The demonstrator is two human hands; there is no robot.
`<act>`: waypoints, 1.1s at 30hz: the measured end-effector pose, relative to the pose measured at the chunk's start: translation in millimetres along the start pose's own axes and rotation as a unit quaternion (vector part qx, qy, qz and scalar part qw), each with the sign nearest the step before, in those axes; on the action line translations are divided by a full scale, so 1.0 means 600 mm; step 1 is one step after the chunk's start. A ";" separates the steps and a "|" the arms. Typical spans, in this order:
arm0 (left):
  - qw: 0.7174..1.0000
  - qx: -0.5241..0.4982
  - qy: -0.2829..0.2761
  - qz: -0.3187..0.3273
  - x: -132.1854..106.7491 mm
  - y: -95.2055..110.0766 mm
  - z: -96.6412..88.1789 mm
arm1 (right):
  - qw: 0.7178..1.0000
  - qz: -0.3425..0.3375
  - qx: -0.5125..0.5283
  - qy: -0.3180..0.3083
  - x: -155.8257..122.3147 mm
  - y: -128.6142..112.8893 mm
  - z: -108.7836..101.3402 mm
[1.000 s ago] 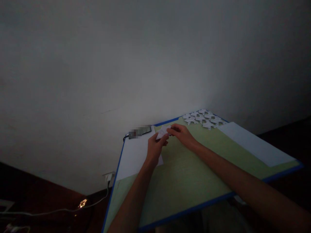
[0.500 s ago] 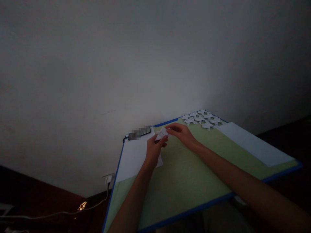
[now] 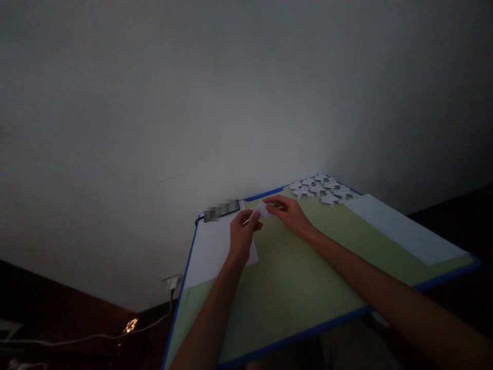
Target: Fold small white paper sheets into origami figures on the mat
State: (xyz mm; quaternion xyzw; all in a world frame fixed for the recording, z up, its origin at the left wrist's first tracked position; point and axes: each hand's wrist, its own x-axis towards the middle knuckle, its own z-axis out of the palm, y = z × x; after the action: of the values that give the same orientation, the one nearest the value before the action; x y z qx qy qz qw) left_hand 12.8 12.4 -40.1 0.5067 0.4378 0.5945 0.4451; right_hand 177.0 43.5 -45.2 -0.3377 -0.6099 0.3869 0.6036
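Note:
A small piece of folded white paper [image 3: 262, 209] is held up above the green table, pinched from both sides. My left hand [image 3: 243, 231] is closed on its left end, thumb in front. My right hand [image 3: 288, 211] grips the right end between thumb and fingers. The fingers cover parts of the paper, so its full shape is hard to make out. Under and beside my left hand lies a white sheet [image 3: 210, 252]. Several folded paper shapes with pointed ends [image 3: 329, 198] lie together at the table's far right corner.
A phone [image 3: 230, 207], partly blurred out, lies at the table's far left edge by the wall. Along the right side rests a long white sheet [image 3: 400, 226]. The green table [image 3: 300, 288] has a blue rim. A cable [image 3: 170, 308] runs from a wall socket.
The folded paper has turned in my fingers and shows a narrower outline. My left hand has shifted its grip on it slightly; my right hand stays nearly in place.

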 end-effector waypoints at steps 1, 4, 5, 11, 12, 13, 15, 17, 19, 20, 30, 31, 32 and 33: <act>1.000 0.003 0.002 0.003 0.000 -0.002 0.000 | 1.000 -0.014 -0.024 0.001 -0.002 -0.001 0.001; 1.000 0.001 0.011 0.002 0.000 -0.003 0.000 | 0.993 -0.065 -0.102 0.006 -0.005 0.001 0.002; 1.000 -0.005 0.014 0.000 -0.001 -0.003 0.001 | 0.989 -0.086 -0.123 0.006 -0.005 0.002 0.003; 0.996 -0.069 0.021 -0.051 -0.002 0.004 0.005 | 0.968 -0.168 -0.185 0.003 -0.005 0.008 0.003; 0.994 -0.080 0.025 -0.064 -0.002 0.005 0.005 | 0.966 -0.173 -0.191 0.002 -0.006 0.007 0.002; 0.993 -0.091 0.028 -0.076 -0.001 0.006 0.005 | 0.965 -0.177 -0.195 0.002 -0.006 0.006 0.002; 0.990 -0.105 0.033 -0.093 -0.001 0.007 0.005 | 0.962 -0.185 -0.202 0.002 -0.007 0.002 0.002; 0.987 -0.109 0.037 -0.110 0.000 0.008 0.004 | 0.960 -0.193 -0.204 0.005 -0.008 -0.002 0.001; 0.985 -0.107 0.038 -0.128 0.000 0.011 0.003 | 0.958 -0.201 -0.205 0.006 -0.008 -0.004 0.000; 0.985 -0.105 0.036 -0.133 -0.001 0.013 0.003 | 0.957 -0.205 -0.207 0.004 -0.008 -0.005 -0.001; 0.991 -0.080 0.046 -0.101 -0.002 0.017 0.002 | 0.944 -0.234 -0.232 0.007 -0.009 -0.004 -0.003; 0.990 -0.088 0.059 -0.098 0.000 0.016 0.001 | 0.944 -0.233 -0.233 0.009 -0.010 -0.003 -0.003; 0.988 -0.096 0.071 -0.096 0.001 0.016 0.000 | 0.944 -0.232 -0.234 0.010 -0.010 -0.002 -0.004; 0.987 -0.105 0.079 -0.096 0.001 0.016 -0.001 | 0.944 -0.231 -0.235 0.010 -0.010 0.000 -0.005</act>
State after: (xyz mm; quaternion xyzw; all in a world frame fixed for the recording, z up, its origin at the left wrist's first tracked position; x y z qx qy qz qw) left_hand 11.5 11.0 -30.4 0.3642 0.4531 0.6302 0.5146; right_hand 180.0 38.6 -48.2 -0.3240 -0.7388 0.0793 0.5856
